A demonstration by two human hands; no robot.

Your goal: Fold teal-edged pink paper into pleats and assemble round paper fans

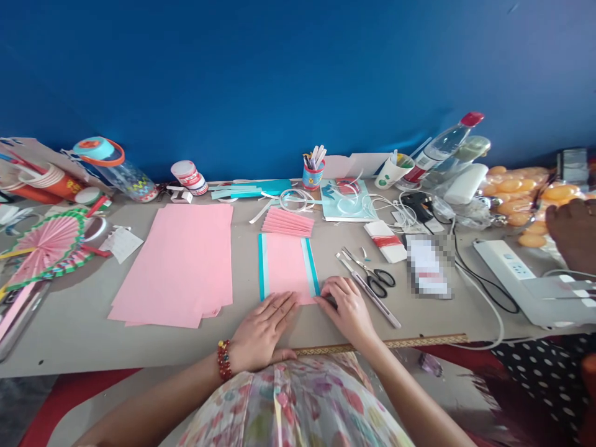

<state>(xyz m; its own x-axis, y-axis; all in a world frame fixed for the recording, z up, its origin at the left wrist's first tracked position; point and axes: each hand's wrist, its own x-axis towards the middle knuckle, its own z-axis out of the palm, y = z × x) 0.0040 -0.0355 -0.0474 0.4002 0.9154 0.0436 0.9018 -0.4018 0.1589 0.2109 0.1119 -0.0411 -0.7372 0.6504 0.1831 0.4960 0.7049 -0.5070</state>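
A pink paper sheet (285, 264) with teal strips along both long sides lies on the grey table (84, 323) in front of me. My left hand (263, 329) lies flat with its fingers stretched onto the sheet's near edge. My right hand (347, 309) presses the sheet's near right corner with bent fingertips. A pleated pink paper piece (287, 222) lies just beyond the sheet. My left wrist wears a red bead bracelet (224, 360).
A stack of pink sheets (179, 264) lies to the left, with a pink paper fan (46, 245) further left. Scissors (375, 276) and a knife lie to the right. Bottles, cups, cables, a power strip (512, 267) and another person's hand (575, 233) crowd the back and right.
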